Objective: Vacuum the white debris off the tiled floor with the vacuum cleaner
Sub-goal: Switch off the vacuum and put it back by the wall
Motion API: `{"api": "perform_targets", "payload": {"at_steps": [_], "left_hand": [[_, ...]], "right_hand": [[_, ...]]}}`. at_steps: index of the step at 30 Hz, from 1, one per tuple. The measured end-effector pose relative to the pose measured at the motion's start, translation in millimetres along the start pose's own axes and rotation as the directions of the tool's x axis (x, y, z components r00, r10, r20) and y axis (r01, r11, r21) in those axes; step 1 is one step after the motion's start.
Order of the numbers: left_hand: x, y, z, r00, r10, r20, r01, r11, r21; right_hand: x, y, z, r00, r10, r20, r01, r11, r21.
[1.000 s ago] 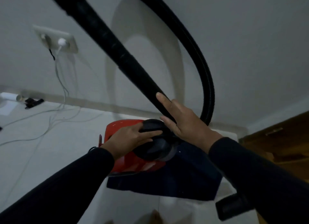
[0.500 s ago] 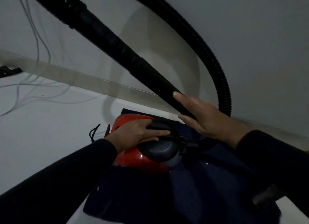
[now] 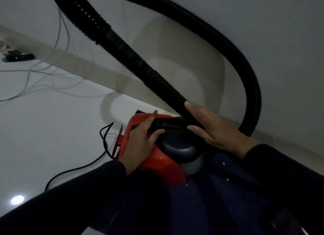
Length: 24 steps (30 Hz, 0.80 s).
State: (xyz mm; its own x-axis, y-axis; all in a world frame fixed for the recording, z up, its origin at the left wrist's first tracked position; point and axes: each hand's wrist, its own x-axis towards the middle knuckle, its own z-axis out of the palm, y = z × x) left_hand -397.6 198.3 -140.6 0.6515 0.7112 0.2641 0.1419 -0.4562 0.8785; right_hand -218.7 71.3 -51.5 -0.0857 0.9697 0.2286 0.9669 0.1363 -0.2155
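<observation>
The red vacuum cleaner [image 3: 158, 162] with a grey round cap sits on a dark blue cloth [image 3: 219, 199] near the wall. My left hand [image 3: 140, 143] lies over the red body, with the end of the black carrying handle [image 3: 168, 123] between thumb and fingers. My right hand [image 3: 213, 129] holds the lower end of the rigid black tube [image 3: 149, 68] where it meets the vacuum's top. The ribbed black hose [image 3: 228, 42] loops up and over from behind my right hand. A few white specks [image 3: 223, 163] lie on the cloth.
The glossy white tiled floor [image 3: 43, 129] spreads to the left. A black power cord [image 3: 105, 143] curls from the vacuum's rear. Thin white cables [image 3: 43, 77] trail across the floor toward the skirting board [image 3: 98, 68]. A small black object [image 3: 17, 57] lies at the far left.
The view has dropped lower and closer to the vacuum. My left hand's fingers have slid up along the handle. My right hand stays on the tube's lower end.
</observation>
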Motion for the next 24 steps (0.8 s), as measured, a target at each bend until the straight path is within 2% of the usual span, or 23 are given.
{"api": "perform_targets", "payload": {"at_steps": [5, 9, 15, 24], "left_hand": [[-5, 1, 0, 0.995, -0.089, -0.042, 0.089, 0.996, -0.008], [-7, 0, -2, 0.996, -0.091, -0.011, 0.090, 0.996, -0.027], [-7, 4, -8, 0.995, -0.090, 0.044, 0.091, 0.996, -0.016], [-9, 8, -21, 0.989, -0.110, 0.100, 0.096, 0.986, 0.135]], "right_hand": [[5, 2, -1, 0.999, 0.019, -0.051, -0.019, 1.000, 0.006], [6, 2, -2, 0.997, 0.079, 0.003, -0.079, 0.995, 0.068], [-5, 4, 7, 0.992, 0.125, -0.004, -0.125, 0.988, -0.091], [-21, -2, 9, 0.986, 0.156, -0.063, -0.161, 0.983, -0.085]]}}
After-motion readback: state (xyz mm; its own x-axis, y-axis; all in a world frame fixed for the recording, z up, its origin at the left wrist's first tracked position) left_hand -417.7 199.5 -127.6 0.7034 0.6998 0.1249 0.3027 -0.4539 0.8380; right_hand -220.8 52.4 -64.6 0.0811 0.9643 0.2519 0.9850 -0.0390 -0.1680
